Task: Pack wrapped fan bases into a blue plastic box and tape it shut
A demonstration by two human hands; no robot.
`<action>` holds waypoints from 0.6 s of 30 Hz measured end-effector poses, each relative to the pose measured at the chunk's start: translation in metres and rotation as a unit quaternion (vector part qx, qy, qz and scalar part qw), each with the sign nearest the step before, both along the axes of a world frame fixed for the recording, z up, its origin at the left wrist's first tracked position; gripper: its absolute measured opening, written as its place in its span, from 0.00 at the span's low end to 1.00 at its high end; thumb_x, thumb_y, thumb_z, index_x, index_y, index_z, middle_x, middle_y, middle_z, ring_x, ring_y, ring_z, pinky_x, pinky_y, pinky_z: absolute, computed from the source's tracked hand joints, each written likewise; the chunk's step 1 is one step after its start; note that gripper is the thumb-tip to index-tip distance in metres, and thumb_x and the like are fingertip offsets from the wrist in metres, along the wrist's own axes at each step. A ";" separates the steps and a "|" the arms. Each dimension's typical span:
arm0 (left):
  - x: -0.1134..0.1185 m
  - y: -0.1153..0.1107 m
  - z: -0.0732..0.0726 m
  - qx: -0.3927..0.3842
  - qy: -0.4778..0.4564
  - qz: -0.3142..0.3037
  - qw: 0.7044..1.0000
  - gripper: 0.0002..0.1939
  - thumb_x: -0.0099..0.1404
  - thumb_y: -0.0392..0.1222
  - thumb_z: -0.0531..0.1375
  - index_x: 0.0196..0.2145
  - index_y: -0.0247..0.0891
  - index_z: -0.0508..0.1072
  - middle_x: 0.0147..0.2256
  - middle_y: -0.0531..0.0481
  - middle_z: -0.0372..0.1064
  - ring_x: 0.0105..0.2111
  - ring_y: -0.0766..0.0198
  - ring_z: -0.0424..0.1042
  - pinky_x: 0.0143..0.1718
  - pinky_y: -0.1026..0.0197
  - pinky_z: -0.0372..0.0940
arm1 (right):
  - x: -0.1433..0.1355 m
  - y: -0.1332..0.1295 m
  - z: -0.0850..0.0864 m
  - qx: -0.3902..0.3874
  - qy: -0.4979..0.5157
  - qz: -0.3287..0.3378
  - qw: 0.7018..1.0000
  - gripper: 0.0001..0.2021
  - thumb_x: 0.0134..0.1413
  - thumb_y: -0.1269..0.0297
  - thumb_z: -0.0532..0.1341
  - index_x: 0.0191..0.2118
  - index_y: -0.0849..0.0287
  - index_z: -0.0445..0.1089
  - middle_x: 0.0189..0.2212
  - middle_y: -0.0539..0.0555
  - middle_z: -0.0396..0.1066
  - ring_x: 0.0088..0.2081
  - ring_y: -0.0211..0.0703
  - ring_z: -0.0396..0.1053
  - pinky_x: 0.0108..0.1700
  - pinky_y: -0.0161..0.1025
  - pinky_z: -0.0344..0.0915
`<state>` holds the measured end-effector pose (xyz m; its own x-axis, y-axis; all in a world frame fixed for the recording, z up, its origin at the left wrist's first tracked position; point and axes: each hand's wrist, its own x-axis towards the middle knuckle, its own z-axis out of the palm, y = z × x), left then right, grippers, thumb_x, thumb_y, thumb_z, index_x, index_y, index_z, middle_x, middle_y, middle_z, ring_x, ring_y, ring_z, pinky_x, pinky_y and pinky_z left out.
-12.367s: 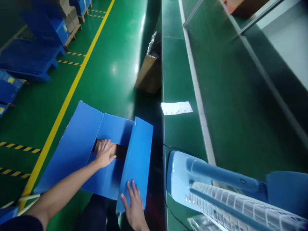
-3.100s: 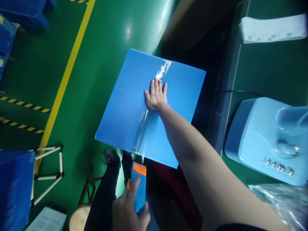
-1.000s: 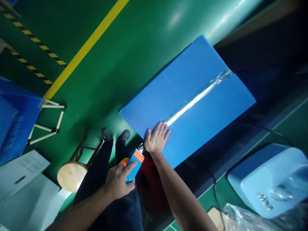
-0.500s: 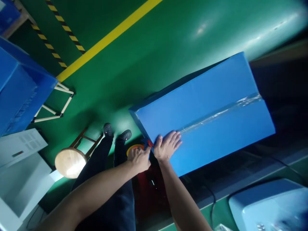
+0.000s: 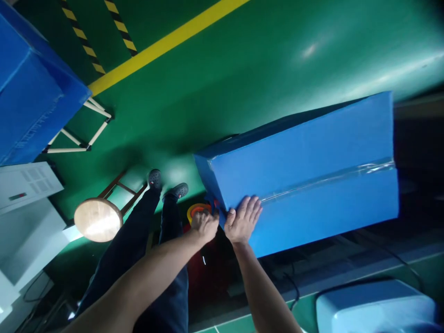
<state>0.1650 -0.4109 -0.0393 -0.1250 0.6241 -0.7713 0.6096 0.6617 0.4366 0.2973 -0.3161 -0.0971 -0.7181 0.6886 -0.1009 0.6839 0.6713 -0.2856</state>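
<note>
Pressing flat on the near end of the closed blue corrugated-plastic box [image 5: 305, 171], the right hand [image 5: 243, 219] lies with its fingers spread across the top face, just where the strip of clear tape [image 5: 329, 178] along the centre seam begins. Half a second ago that hand sat in much the same spot, but the box has since swung so its long side runs nearly straight away to the right, and more of its near end face shows. The left hand [image 5: 204, 224] has closed in against the box's near corner; a second ago it was held lower, well clear of the box, gripping the blue-and-orange tape dispenser [image 5: 199, 210]. Now only the dispenser's orange and yellow parts peep out just beyond the knuckles, at the box's near end face. I judge from this that the tape run along the seam is finished and is being carried over the edge and cut or pressed down there.

The left hand is curled into a fist round the dispenser, forearm reaching in from the lower left. The right forearm comes up from below, wrist bent back, palm down on the box. Left of the box stand the person's dark-trousered legs and a round wooden stool [image 5: 98, 219] on the green floor [image 5: 222, 69].
</note>
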 end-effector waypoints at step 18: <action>-0.013 -0.005 -0.029 -0.014 -0.009 0.018 1.000 0.32 0.71 0.45 0.63 0.70 0.43 0.65 0.50 0.36 0.79 0.51 0.45 0.79 0.53 0.47 0.73 | 0.001 0.006 0.004 -0.020 0.046 -0.027 0.998 0.38 0.77 0.49 0.47 0.80 0.72 0.48 0.79 0.74 0.45 0.80 0.67 0.41 0.77 0.71 0.45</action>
